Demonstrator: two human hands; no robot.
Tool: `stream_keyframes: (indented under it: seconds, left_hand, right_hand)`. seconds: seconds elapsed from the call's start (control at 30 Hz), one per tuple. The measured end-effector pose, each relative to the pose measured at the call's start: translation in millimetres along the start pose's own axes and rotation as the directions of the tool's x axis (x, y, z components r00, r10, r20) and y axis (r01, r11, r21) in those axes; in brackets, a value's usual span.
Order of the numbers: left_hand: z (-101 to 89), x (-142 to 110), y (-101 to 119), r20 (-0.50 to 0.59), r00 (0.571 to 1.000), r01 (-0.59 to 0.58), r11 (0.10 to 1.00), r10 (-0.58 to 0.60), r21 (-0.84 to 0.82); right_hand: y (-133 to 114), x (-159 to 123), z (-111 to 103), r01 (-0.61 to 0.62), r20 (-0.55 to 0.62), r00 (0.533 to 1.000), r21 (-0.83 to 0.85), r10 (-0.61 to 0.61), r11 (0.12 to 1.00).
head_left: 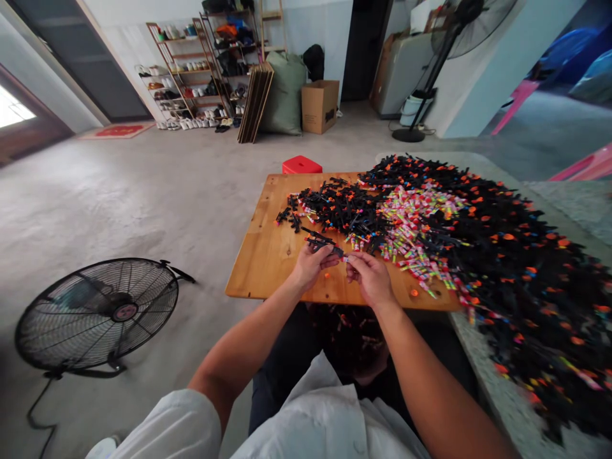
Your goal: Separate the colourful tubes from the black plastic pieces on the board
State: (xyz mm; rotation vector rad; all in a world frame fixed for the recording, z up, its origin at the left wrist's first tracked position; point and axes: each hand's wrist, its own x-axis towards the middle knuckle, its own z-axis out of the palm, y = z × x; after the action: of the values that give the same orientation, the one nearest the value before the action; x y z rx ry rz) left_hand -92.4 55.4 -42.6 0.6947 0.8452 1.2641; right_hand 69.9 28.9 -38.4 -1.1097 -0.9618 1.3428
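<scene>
Left hand [310,262] above counter [258,268], toward its near edge, grip closed on black piece [337,251]. Right hand [371,275] just beside it, also above counter, fingertips pinching small pale part [345,259] at that piece's end, too small to identify. Pink tubes [421,213] on counter's right half; black heap [521,261] spreads past counter's right edge. Fan [124,311] on floor left of counter.

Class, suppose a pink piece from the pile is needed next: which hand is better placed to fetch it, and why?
Probably the right hand: it is nearer the pink pieces, while the left hand is farther away, holding a black piece.
</scene>
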Motion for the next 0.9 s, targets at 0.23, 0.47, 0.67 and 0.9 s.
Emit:
stream_keyframes:
  seconds: [0.23,0.47,0.67,0.9]
  left_hand:
    - [3.4,-6,-5,-0.051,0.997,-0.06,0.998,0.061,0.016]
    - [6.5,-10,-8,-0.069,0.995,-0.076,0.997,0.075,-0.014]
    - [6.7,-11,-10,-0.071,0.994,-0.081,0.997,0.08,-0.011]
    - [14.1,-13,-2,-0.133,0.986,-0.085,0.988,0.102,0.133]
  right_hand:
    - [1,-3,3,-0.083,-0.024,0.996,0.128,0.087,0.988]
    - [6,-2,3,-0.107,-0.05,0.992,0.114,0.114,0.988]
    - [7,-2,4,-0.096,-0.114,0.987,0.115,0.109,0.989]
    - [18,-3,4,0.026,-0.143,0.989,0.003,-0.025,1.0]
